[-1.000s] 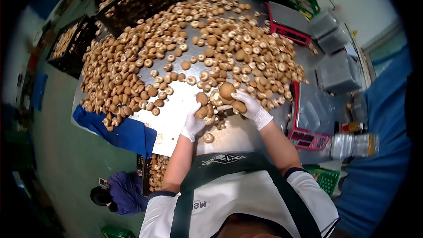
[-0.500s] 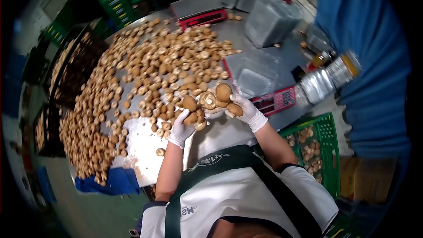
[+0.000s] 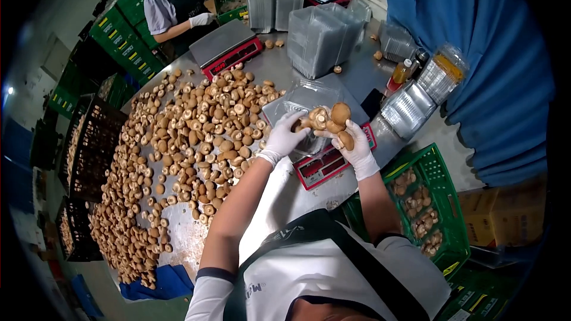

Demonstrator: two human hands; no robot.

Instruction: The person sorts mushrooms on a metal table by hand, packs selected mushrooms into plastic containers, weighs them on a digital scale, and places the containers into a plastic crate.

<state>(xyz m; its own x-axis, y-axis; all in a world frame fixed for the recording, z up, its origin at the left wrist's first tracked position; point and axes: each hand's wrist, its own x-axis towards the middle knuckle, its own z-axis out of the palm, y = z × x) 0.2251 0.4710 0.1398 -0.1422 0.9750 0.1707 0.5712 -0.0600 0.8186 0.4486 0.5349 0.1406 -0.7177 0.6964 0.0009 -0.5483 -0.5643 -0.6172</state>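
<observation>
While left hand [image 3: 285, 138] and right hand [image 3: 359, 151] still grip mushrooms [image 3: 341, 113], both have neared a scale [image 3: 323, 168].

Left hand [image 3: 287, 137]: fingertips partly hidden by held mushrooms [image 3: 333, 117]; exact count unclear, they overlap. Near scale [image 3: 324, 163], toward 5 o'clock: display partly covered by right hand [image 3: 357, 148]. Far scale [image 3: 226, 47], 11 o'clock: digits too small to read. Co-worker [image 3: 178, 9], 11 o'clock: head cut by top edge. Bottle [image 3: 399, 74], 2 o'clock: label illegible. Apron [image 3: 303, 232] lettering, 6 o'clock: unreadable.
</observation>
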